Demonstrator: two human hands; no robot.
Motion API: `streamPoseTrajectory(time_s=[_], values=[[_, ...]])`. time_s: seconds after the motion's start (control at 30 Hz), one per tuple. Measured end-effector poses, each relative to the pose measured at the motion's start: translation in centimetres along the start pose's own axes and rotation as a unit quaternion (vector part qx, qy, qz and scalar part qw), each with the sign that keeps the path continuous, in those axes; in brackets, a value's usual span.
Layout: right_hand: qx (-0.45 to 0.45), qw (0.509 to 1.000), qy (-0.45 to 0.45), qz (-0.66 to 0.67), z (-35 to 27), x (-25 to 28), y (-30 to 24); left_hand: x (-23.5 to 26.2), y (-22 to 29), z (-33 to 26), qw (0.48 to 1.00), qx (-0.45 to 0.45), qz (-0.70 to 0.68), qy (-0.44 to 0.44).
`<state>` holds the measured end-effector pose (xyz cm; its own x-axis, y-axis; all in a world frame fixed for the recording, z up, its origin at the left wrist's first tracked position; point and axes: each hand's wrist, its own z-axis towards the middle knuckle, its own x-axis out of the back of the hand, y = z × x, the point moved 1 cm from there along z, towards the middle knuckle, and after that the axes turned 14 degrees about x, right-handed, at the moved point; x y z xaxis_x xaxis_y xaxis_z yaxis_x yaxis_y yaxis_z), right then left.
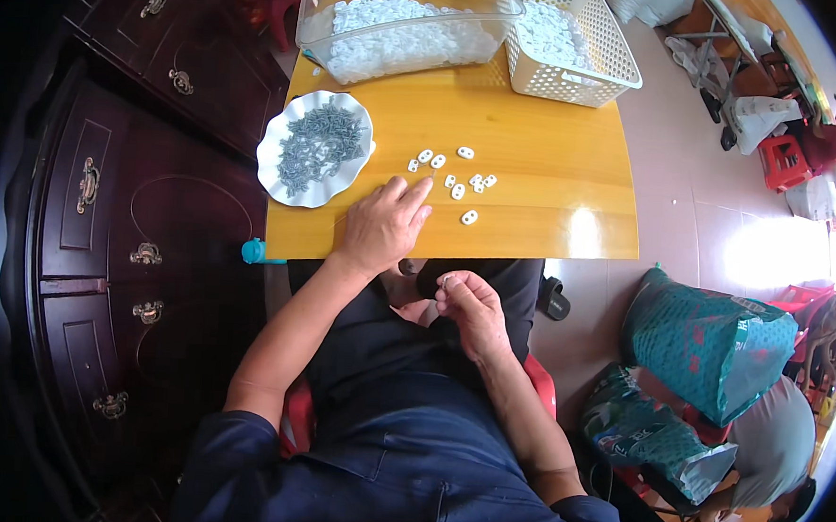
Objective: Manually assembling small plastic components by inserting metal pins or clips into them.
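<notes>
Nine or so white clips (457,180) lie loose beside the screw plate (281,173); left hand (382,226) rests spread near it, right hand (472,306) pinches one small piece; bins remain full.

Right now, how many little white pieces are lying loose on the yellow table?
9 little white pieces show loose on the table: four toward the back, four in a cluster mid-table, one nearest the edge. The left hand may hide more.

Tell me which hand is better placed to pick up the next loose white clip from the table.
Left. The left hand rests on the table, fingertips beside the white clips. The right hand is below the table edge over the lap, pinching something small.
</notes>
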<state>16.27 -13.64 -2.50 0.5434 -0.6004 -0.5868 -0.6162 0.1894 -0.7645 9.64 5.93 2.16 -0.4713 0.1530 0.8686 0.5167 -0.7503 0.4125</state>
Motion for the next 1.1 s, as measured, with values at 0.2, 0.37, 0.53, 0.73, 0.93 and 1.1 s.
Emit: streamPoseTrajectory(time_s=[0.2,0.37,0.53,0.73,0.93,1.1], values=[[0.002,1.0,0.004,-0.006,0.1,-0.1,-0.4,-0.2,-0.1,0.2,1.0,-0.011,0.009,0.007],[-0.001,1.0,0.009,-0.007,0.2,-0.2,-0.4,0.2,-0.2,-0.1,1.0,-0.012,-0.008,0.007],[-0.001,1.0,0.011,-0.013,0.3,-0.1,-0.3,0.7,-0.2,-1.6,0.999,-0.025,-0.035,-0.011],[0.0,1.0,0.017,-0.026,0.5,-0.3,-0.1,1.5,-0.2,-4.0,0.996,-0.062,-0.069,-0.016],[-0.004,0.999,0.024,-0.034,0.6,-0.5,-0.1,1.4,-0.5,-4.9,0.992,-0.094,-0.078,-0.006],[-0.004,0.999,0.022,-0.036,0.4,-0.7,-0.1,0.6,-1.1,-5.8,0.986,-0.134,-0.088,0.044]])
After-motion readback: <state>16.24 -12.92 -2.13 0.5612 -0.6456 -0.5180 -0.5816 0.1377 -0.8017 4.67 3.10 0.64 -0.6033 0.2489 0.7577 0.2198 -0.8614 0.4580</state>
